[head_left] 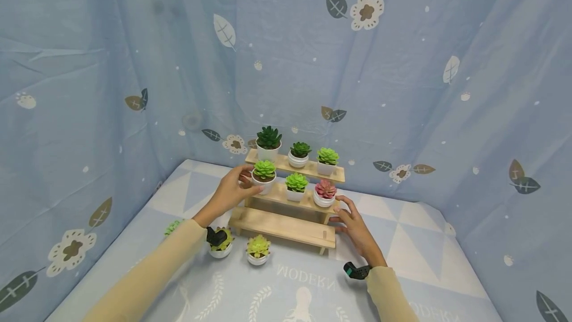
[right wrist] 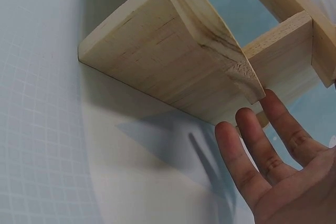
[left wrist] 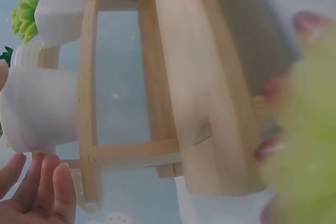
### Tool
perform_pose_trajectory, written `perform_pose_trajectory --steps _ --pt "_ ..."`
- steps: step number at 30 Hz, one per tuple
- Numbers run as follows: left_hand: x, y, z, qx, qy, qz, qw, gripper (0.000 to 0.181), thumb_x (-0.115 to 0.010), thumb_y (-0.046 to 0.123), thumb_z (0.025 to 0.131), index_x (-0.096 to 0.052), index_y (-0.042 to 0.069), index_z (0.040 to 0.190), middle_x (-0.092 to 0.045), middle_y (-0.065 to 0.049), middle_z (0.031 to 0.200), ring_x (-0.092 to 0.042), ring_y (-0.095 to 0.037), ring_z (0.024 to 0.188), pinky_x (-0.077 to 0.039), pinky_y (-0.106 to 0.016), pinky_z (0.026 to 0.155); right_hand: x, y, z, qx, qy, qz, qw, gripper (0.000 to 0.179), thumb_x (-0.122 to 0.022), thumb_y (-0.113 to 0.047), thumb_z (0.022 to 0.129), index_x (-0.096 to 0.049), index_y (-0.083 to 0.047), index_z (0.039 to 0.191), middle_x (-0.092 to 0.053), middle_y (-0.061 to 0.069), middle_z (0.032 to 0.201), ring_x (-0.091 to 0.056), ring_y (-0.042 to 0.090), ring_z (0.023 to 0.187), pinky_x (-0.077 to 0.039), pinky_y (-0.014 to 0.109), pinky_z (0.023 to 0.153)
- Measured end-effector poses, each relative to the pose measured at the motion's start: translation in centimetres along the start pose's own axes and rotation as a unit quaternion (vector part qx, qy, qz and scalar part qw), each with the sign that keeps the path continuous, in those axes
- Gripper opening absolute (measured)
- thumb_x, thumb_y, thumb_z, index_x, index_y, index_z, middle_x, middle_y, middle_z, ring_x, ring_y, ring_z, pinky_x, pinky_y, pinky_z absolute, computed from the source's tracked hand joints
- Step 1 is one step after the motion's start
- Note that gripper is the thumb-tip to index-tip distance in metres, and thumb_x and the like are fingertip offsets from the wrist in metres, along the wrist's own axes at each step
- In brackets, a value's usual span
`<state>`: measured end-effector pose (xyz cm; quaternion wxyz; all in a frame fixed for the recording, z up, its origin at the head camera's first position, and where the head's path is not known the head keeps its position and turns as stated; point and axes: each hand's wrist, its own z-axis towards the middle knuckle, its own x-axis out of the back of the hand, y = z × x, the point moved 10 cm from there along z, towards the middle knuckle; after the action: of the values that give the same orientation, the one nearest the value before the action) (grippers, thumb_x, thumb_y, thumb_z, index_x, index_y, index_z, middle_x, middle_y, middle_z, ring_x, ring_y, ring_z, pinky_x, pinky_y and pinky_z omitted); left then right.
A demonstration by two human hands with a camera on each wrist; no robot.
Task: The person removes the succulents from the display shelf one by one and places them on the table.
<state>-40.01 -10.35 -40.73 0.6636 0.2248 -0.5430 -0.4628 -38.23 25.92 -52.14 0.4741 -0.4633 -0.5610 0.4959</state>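
Note:
My left hand (head_left: 231, 190) holds a bright green succulent in a white pot (head_left: 263, 177) at the left end of the middle step of a wooden tiered stand (head_left: 281, 225). In the left wrist view its fingertips (left wrist: 55, 179) lie against the pot's side, and the pot's base meets the step's edge. My right hand (head_left: 355, 225) is at the stand's right end, beside a pink succulent (head_left: 325, 193). Its fingers (right wrist: 239, 150) are spread and loosely bent in the right wrist view, close to the wooden end; contact is hard to tell. A light green succulent (head_left: 296, 186) sits mid-step.
Along the top step stand a tall dark green succulent (head_left: 268, 144), a small dark green one (head_left: 299, 154) and a light green one (head_left: 327, 161). Yellow-green succulents (head_left: 257, 250) (head_left: 221, 242) sit on the table before the stand. Another green plant (head_left: 172, 227) is partly behind the left sleeve.

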Motion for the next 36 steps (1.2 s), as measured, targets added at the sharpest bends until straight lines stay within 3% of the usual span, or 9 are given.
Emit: perform_pose_trajectory --steps 15,25,36 --pt "-0.9 -0.2 1.1 -0.01 -0.008 -0.028 0.9995 0.073 -0.084 0.039 0.088 -0.051 0.008 0.145 -0.061 -0.012 0.12 -0.062 -0.027 0.103 -0.055 -0.045 0.085 -0.1 0.2 0.0 0.002 0.0 -0.005 1.0 0.053 -0.062 -0.047 0.103 -0.039 -0.035 0.149 -0.053 0.019 0.142 -0.058 0.042 0.123 -0.052 0.045 0.09" --pt "-1.5 -0.5 1.6 -0.001 -0.015 -0.048 0.9987 0.082 -0.083 0.048 0.087 -0.045 0.012 0.15 -0.06 -0.009 0.121 -0.063 -0.024 0.099 -0.055 -0.042 0.082 0.0 0.2 -0.1 0.002 0.004 -0.003 1.0 0.052 -0.062 -0.047 0.103 -0.04 -0.036 0.149 -0.053 0.019 0.141 -0.058 0.041 0.122 -0.052 0.044 0.089" --pt "-1.8 -0.7 1.8 0.009 -0.027 -0.061 0.9977 0.078 -0.082 0.05 0.087 -0.047 0.016 0.148 -0.061 -0.006 0.121 -0.063 -0.023 0.096 -0.055 -0.04 0.079 0.1 0.2 0.0 0.003 0.008 -0.006 0.9999 0.055 -0.061 -0.047 0.103 -0.039 -0.033 0.151 -0.054 0.019 0.14 -0.057 0.042 0.123 -0.052 0.043 0.087"
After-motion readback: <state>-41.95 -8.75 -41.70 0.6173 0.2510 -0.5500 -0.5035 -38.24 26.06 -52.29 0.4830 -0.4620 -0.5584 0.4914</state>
